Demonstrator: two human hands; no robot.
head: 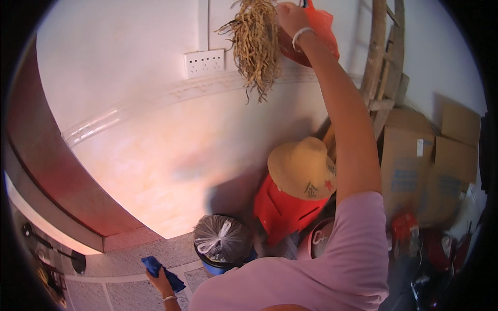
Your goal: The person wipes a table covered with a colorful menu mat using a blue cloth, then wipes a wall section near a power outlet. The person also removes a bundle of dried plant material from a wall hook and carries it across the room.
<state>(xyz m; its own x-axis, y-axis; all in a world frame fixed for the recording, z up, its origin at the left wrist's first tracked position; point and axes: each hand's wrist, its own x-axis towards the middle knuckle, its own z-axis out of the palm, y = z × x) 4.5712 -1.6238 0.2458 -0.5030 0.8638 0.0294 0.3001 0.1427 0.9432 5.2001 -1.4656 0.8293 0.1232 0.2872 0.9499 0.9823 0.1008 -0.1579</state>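
Observation:
My left hand [158,280], with a bracelet at the wrist, grips a folded blue cloth [162,273] low on the left, above the floor. Raised high against the wall, my right hand [291,17] wears a pale bangle and has its fingers curled. It is between a hanging bundle of dried, straw-coloured plant strands [255,42] and a red plastic bag [323,31]. My fingertips are partly hidden near the bundle, so whether they hold anything cannot be told. The forearm passes in front of the bag.
A wall socket panel [204,63] is left of the bundle. Below stand a bin with a tied bag [221,241] and a straw hat [299,167] on a red item [280,206]. A wooden ladder [375,50] and cardboard boxes [406,155] are right; a doorway frame [58,155] is left.

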